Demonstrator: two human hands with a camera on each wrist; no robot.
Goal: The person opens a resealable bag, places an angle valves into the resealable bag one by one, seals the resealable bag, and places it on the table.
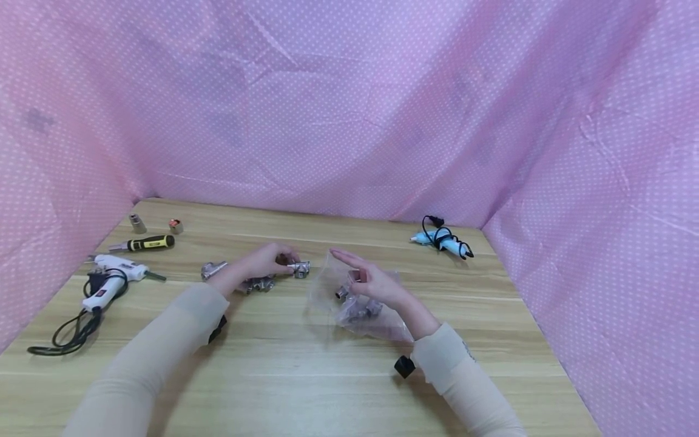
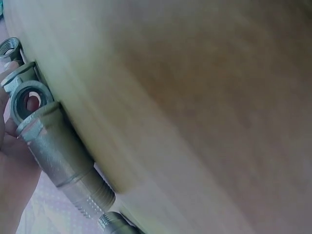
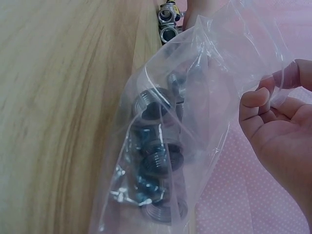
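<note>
My left hand (image 1: 266,260) pinches a metal tee fitting (image 1: 300,269) just above the wooden table. More metal pipe fittings (image 1: 261,284) lie beneath that wrist; the left wrist view shows a long threaded fitting (image 2: 68,156) and a ring-mouthed one (image 2: 30,100) in a row. My right hand (image 1: 377,284) holds the mouth of a clear plastic bag (image 3: 209,58), its index finger stretched along the edge and other fingers curled at the film. Inside the bag, several threaded metal fittings (image 3: 163,158) show through, resting low near the table.
On the left of the table (image 1: 306,376) lie a white glue gun (image 1: 106,282) with a black cord, a yellow-and-black screwdriver (image 1: 150,242) and two small metal pieces (image 1: 137,224). A blue corded tool (image 1: 442,240) lies back right. Pink dotted cloth (image 1: 327,121) encloses the table.
</note>
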